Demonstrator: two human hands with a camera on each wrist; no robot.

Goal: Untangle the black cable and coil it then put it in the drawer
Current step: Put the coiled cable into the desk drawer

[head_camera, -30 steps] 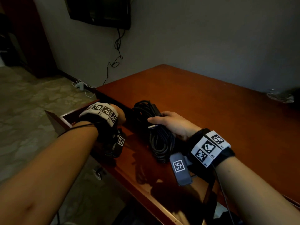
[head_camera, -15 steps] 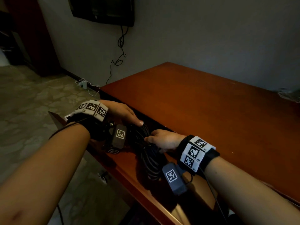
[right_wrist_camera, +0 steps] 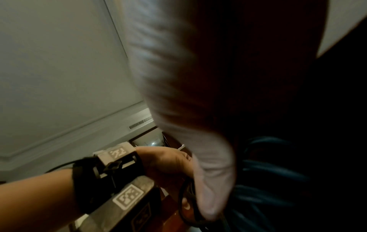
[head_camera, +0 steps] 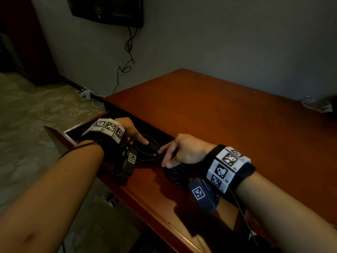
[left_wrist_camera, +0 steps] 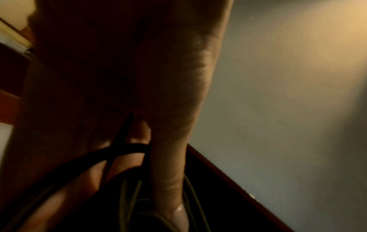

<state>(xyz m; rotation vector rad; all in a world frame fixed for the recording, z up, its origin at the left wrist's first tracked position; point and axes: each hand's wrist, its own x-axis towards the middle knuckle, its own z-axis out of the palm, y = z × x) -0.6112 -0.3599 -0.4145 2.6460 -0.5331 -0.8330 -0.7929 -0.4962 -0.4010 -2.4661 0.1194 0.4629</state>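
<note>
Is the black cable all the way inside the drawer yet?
Not yet. The black cable still partly lies on the desk, its other end over the open drawer.

A black cable [head_camera: 149, 148] is seen against a reddish-brown wooden desk [head_camera: 218, 115]; black-and-white checker-style tags are worn on black wrist straps [head_camera: 242, 170], all backed by a grey wall [head_camera: 218, 42].

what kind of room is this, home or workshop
Probably a home or hotel room rather than a workshop: a wooden desk with an open drawer, a wall-mounted screen trailing wires, and a patterned floor.
</note>
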